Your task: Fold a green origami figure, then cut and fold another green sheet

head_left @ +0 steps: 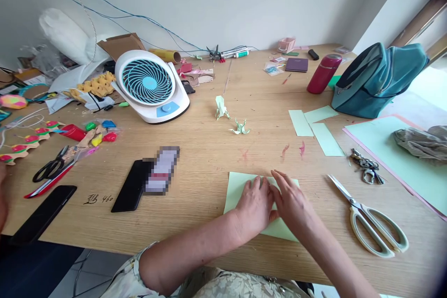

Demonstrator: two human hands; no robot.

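A pale green sheet of paper (233, 191) lies flat near the table's front edge. My left hand (254, 206) rests on it, its fingers stretched forward and lying on the paper. Beside it, touching or nearly touching, is my right hand (290, 200), with fingers extended and slightly arched over the sheet. The paper beneath both palms is hidden. Open scissors with pale handles (375, 230) lie to the right of my right hand. Farther back stand two folded green paper figures, one upright (220, 108) and one low and spread (240, 126).
Green paper strips (326, 139) and keys (368, 166) lie to the right, before a red bottle (324, 74) and a teal bag (373, 81). Leftward are phones (130, 186), a white fan (150, 86) and black-handled scissors (52, 167). Part of another person shows at the left edge.
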